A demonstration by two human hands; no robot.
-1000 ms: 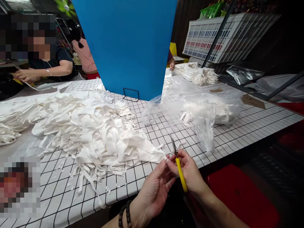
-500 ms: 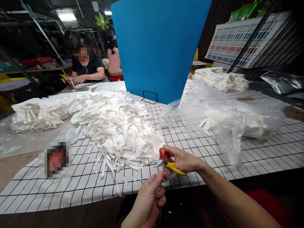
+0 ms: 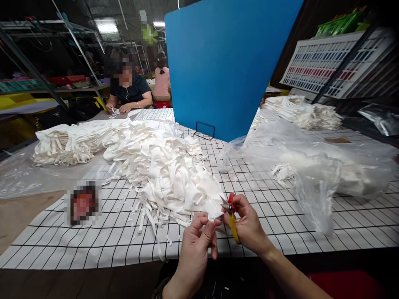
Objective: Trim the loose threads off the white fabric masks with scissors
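Note:
My right hand (image 3: 247, 224) grips small thread snips (image 3: 230, 214) with a yellow and red handle, blades pointing up-left. My left hand (image 3: 196, 245) pinches the edge of a white fabric piece (image 3: 205, 205) at the near end of a large heap of white fabric pieces with straps (image 3: 158, 166). The two hands meet just above the front edge of the table with the black-grid white cover (image 3: 93, 245). The snips' tips sit right beside the pinched fabric.
A clear plastic bag of white pieces (image 3: 311, 162) lies to the right. A blue board (image 3: 224, 62) stands behind the heap. A stacked bundle (image 3: 68, 143) lies left. A seated person (image 3: 127, 89) works at the far left; more white piles (image 3: 302, 110) lie far right.
The view has swung left and upward. My right hand turned the snips from pointing left to pointing up-left, and my left hand rose to pinch the fabric edge.

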